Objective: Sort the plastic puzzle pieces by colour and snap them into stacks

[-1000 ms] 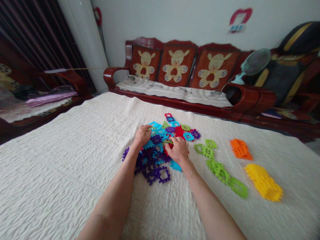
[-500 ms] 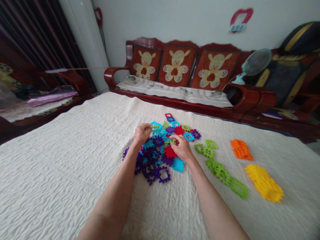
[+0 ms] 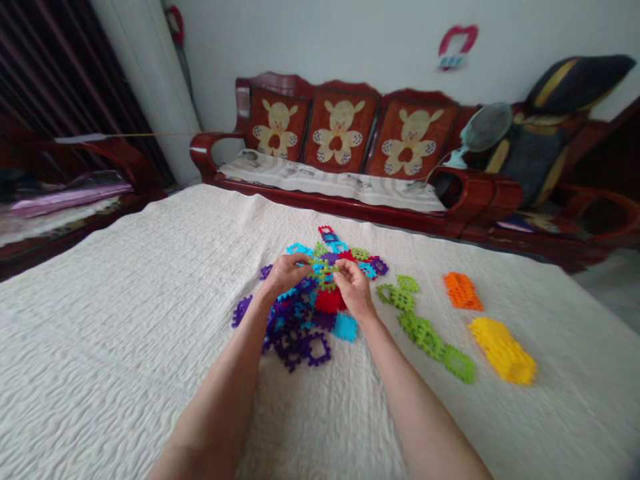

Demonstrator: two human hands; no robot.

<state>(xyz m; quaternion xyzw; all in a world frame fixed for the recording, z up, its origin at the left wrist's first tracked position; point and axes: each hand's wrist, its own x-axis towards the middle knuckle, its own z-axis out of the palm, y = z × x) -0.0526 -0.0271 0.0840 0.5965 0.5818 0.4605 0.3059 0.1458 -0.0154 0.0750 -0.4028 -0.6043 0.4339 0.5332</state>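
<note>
My left hand point(image 3: 289, 272) and my right hand point(image 3: 352, 283) meet above a mixed pile of notched plastic pieces. Pinched between the fingers of both is a green piece point(image 3: 323, 267); whether it is one piece or two held together is too small to tell. Beneath lie purple pieces point(image 3: 319, 349), a red piece point(image 3: 327, 301) and a light blue piece point(image 3: 345, 327). Right of the pile, a string of green pieces point(image 3: 425, 335) lies on the white quilted cover.
An orange stack point(image 3: 463, 291) and a yellow stack point(image 3: 503, 351) lie on the white cover point(image 3: 125, 320) at the right. Behind its far edge stands a red-brown wooden sofa point(image 3: 320, 199) with bear cushions and a fan point(image 3: 487, 127).
My hands have come together over the pile, bringing the green pieces they held apart into contact or overlap. The whole view has shifted slightly, with the stacks now further left.
</note>
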